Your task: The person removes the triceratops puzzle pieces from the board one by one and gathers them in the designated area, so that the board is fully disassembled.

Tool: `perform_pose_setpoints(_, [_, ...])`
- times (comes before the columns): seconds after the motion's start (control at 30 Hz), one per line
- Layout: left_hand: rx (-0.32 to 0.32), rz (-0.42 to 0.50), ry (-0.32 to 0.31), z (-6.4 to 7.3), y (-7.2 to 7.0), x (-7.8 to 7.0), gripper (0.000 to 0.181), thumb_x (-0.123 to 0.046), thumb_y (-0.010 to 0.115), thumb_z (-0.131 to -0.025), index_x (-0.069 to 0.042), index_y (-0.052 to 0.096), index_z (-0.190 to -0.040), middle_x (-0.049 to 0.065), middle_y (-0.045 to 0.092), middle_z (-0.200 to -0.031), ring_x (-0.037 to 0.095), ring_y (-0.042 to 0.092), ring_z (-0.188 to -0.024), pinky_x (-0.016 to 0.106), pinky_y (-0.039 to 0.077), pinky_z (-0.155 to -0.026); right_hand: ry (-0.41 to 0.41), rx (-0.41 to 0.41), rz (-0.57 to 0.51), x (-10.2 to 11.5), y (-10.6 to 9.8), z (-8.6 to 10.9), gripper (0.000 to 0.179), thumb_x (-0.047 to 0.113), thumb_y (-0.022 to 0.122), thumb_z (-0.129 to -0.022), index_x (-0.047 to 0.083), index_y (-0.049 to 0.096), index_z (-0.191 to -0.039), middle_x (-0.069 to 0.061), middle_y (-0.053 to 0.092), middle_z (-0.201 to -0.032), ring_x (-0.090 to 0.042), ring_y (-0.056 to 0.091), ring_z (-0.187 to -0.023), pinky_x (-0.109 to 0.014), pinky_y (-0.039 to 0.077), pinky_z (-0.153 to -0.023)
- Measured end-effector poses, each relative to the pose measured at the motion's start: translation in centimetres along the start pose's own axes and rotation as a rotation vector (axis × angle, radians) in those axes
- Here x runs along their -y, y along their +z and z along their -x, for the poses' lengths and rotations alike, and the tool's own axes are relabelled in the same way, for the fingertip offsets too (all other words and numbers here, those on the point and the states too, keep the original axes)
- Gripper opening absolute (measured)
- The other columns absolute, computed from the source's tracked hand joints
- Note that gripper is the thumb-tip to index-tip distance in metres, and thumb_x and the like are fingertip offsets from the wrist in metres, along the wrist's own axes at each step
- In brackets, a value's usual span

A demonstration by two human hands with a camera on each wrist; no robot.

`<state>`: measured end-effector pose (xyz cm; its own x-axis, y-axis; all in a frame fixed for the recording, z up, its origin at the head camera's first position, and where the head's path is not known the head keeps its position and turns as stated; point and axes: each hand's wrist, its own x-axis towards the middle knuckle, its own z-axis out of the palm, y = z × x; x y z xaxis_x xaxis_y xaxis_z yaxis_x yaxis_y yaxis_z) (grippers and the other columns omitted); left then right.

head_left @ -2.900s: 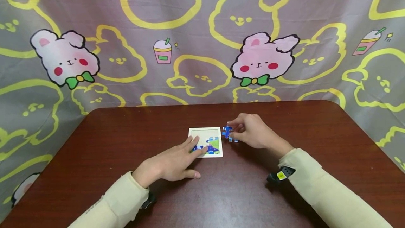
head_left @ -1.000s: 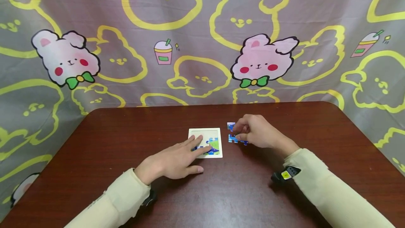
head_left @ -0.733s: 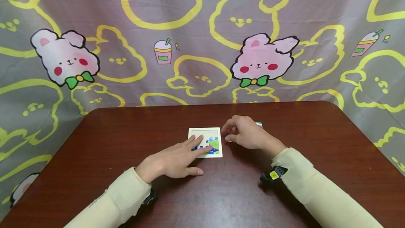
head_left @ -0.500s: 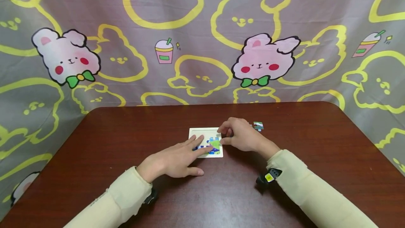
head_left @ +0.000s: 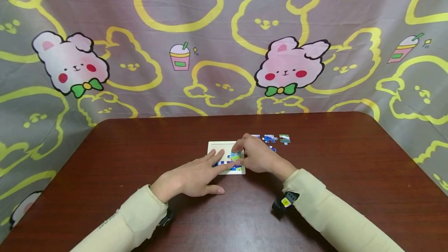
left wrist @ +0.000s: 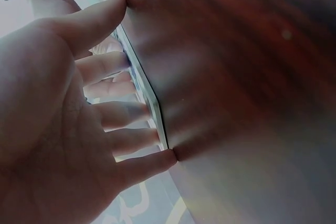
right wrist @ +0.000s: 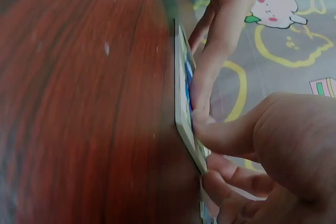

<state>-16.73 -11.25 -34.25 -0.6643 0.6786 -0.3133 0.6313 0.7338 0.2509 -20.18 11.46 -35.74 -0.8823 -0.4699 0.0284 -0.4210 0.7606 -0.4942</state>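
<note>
A small square puzzle tray (head_left: 217, 144) with a pale rim lies mid-table, blue and green pieces (head_left: 227, 163) fitted along its lower and right parts. My left hand (head_left: 196, 176) lies flat over the tray's lower left, fingers spread and straight; in the left wrist view the fingertips (left wrist: 167, 157) reach along the tray's edge. Over the tray's right side, my right hand (head_left: 257, 154) bends its thumb and fingers together in a pinch around a blue-green puzzle piece (head_left: 236, 154), mostly hidden by the fingers. The right wrist view shows its thumb (right wrist: 223, 135) down at the tray's surface.
Loose puzzle pieces lie right of the tray: a blue one (head_left: 269, 138), a green and white one (head_left: 285, 139), and others partly behind my right hand. A patterned curtain (head_left: 224, 49) hangs behind the brown table (head_left: 147, 135).
My right hand has moved left from the loose pieces to over the tray's right side, uncovering several pieces. My left hand stays on the tray, almost unmoved.
</note>
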Motion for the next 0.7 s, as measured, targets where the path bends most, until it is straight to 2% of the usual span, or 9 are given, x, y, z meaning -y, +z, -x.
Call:
perform_pose_setpoints(0.37, [-0.004,0.010,0.014,-0.02,0.11,-0.10,0.074,-0.045,0.065,-0.105,-0.025,0.034,-0.168,0.019,0.014,-0.179,0.046,0.015,-0.165,0.059,0.028,-0.130,0.124,0.001,0.007,0.85,0.59,-0.64,0.023,0.005,0.085,-0.087,0.012,0.073,-0.106,-0.006,0.061,-0.102,-0.021,0.057,-0.084,-0.035,0.051,-0.077])
perform_pose_setpoints(0.7, [-0.010,0.007,0.025,-0.01,0.06,-0.16,0.074,-0.044,0.066,-0.105,-0.024,0.033,-0.168,0.021,0.015,-0.178,0.046,0.016,-0.164,0.060,0.030,-0.129,0.152,0.007,-0.005,0.81,0.54,-1.02,0.026,0.006,0.088,-0.084,0.013,0.073,-0.103,-0.006,0.060,-0.102,-0.022,0.057,-0.087,-0.036,0.051,-0.077])
